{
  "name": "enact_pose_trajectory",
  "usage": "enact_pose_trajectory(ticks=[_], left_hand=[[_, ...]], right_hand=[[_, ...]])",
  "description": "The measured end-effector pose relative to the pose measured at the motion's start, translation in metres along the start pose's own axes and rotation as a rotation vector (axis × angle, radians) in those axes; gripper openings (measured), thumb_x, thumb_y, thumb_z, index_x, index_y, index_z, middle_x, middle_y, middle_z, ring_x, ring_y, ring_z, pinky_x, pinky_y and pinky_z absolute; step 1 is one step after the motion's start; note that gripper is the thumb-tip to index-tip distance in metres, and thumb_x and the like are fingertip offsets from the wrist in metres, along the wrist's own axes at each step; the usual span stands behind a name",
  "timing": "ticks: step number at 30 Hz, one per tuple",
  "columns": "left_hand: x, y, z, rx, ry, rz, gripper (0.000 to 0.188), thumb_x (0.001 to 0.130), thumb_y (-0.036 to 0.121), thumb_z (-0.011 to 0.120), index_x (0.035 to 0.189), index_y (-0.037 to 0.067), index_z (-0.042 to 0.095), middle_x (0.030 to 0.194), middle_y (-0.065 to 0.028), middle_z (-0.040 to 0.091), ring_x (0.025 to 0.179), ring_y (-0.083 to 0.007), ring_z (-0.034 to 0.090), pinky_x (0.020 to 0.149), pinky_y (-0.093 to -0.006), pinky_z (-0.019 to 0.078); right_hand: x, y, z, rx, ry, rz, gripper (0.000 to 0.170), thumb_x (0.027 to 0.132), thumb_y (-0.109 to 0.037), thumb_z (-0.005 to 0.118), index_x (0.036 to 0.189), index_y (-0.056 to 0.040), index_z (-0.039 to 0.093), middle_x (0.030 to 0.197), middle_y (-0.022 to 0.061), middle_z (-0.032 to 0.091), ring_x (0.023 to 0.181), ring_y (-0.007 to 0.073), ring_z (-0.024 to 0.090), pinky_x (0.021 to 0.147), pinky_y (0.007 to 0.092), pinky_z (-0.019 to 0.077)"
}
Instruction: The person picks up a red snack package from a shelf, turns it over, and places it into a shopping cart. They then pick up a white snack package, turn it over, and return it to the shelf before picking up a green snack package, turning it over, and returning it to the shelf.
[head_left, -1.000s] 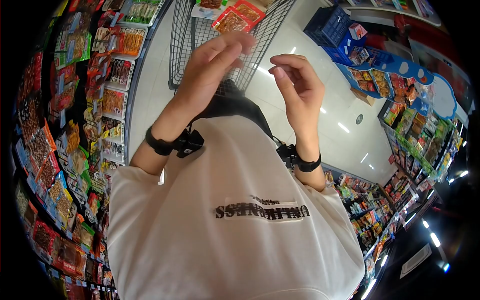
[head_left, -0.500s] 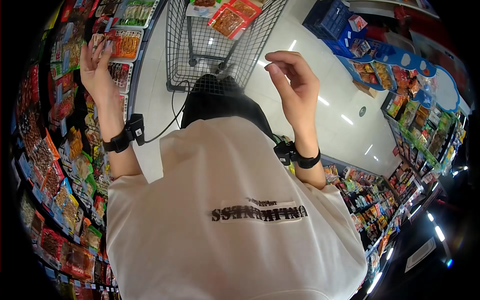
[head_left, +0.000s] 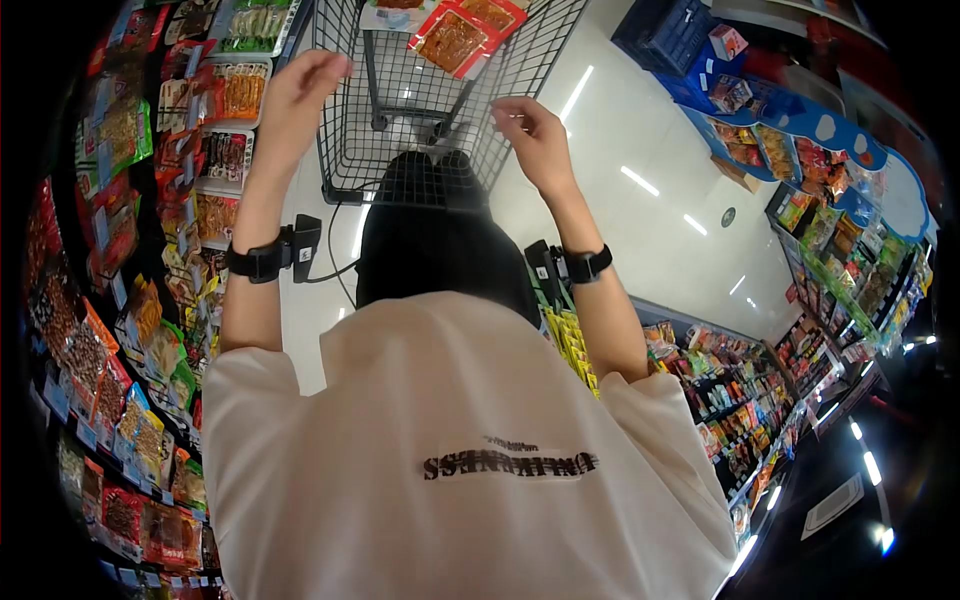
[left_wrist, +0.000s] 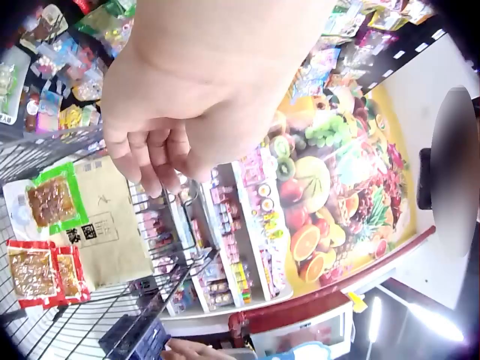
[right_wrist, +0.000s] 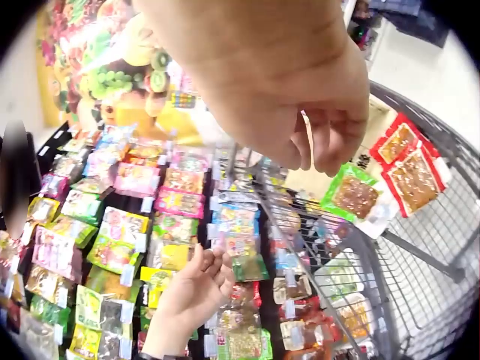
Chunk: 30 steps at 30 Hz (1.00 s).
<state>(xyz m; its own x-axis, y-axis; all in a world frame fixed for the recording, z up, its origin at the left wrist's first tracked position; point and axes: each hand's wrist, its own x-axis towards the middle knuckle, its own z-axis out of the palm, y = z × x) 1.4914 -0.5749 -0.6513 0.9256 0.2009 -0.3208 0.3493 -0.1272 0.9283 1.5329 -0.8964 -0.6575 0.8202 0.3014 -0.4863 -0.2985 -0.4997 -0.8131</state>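
Head view: shelf packets (head_left: 240, 92) stand left of cart (head_left: 326, 188). Your left hand (head_left: 300, 95) by cart's left rim, fingers loosely bent, grip bare. Red-edged packs (head_left: 448, 42) lie inside cart, ahead of and apart from both grips. Your right hand (head_left: 538, 148) near cart's right side, fingers relaxed, nothing seen held. Step looks like readying at cart; next move likely calls for spreading fingers, reaching packs.

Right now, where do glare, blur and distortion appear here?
Head view: fisheye curving, black corners, light streaks reflected on the floor. Left wrist view: glare from a lamp, a blurred grey oval near the right edge. Right wrist view: pale glare over part of the fruit poster.
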Motion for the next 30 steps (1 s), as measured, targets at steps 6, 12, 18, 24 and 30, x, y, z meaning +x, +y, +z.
enact_pose_trajectory(ticks=[6, 12, 18, 24, 30], left_hand=[[0.053, -0.070, 0.061, 0.048, -0.184, -0.159, 0.026, 0.104, 0.023, 0.060, 0.112, -0.001, 0.069, 0.104, -0.0062, 0.073, 0.101, -0.0141, 0.066, 0.091, -0.0286, 0.0497], [0.087, -0.156, 0.127, -0.173, -0.118, -0.390, 0.025, 0.107, 0.020, 0.054, 0.110, -0.002, 0.067, 0.101, -0.0073, 0.073, 0.095, -0.0168, 0.067, 0.085, -0.0297, 0.0513], [0.063, -0.226, 0.160, -0.314, -0.088, -0.542, 0.020, 0.101, 0.014, 0.054, 0.106, 0.000, 0.066, 0.103, -0.0072, 0.071, 0.095, -0.0157, 0.066, 0.081, -0.0287, 0.0498], [0.031, -0.257, 0.156, -0.303, -0.118, -0.638, 0.021, 0.094, 0.006, 0.049, 0.107, 0.002, 0.065, 0.105, -0.0075, 0.070, 0.099, -0.0185, 0.066, 0.085, -0.0313, 0.0494], [0.021, -0.280, 0.134, -0.261, -0.092, -0.670, 0.022, 0.093, 0.006, 0.049, 0.107, 0.002, 0.065, 0.109, -0.0073, 0.071, 0.100, -0.0184, 0.066, 0.086, -0.0317, 0.0493]], right_hand=[[0.070, 0.085, 0.040, 0.280, 0.002, 0.114, 0.025, 0.097, -0.013, 0.064, 0.114, 0.0047, 0.070, 0.096, 0.0108, 0.075, 0.084, 0.0165, 0.070, 0.075, 0.0311, 0.0549], [0.140, 0.165, 0.087, 0.497, 0.013, 0.408, 0.027, 0.095, -0.017, 0.066, 0.115, 0.0018, 0.069, 0.096, 0.0086, 0.072, 0.080, 0.0175, 0.069, 0.071, 0.0307, 0.0549], [0.202, 0.257, 0.120, 0.523, 0.082, 0.654, 0.042, 0.093, -0.013, 0.061, 0.132, 0.0013, 0.052, 0.098, 0.0133, 0.071, 0.079, 0.0229, 0.069, 0.067, 0.0331, 0.0545], [0.263, 0.287, 0.126, 0.278, 0.119, 0.556, 0.028, 0.098, -0.008, 0.052, 0.124, 0.0022, 0.051, 0.102, 0.0167, 0.068, 0.079, 0.0255, 0.068, 0.067, 0.0332, 0.0584], [0.305, 0.339, 0.119, 0.695, 0.037, 0.536, 0.035, 0.108, -0.027, 0.043, 0.117, 0.0045, 0.056, 0.104, 0.0156, 0.070, 0.090, 0.0269, 0.071, 0.073, 0.0283, 0.0597]])
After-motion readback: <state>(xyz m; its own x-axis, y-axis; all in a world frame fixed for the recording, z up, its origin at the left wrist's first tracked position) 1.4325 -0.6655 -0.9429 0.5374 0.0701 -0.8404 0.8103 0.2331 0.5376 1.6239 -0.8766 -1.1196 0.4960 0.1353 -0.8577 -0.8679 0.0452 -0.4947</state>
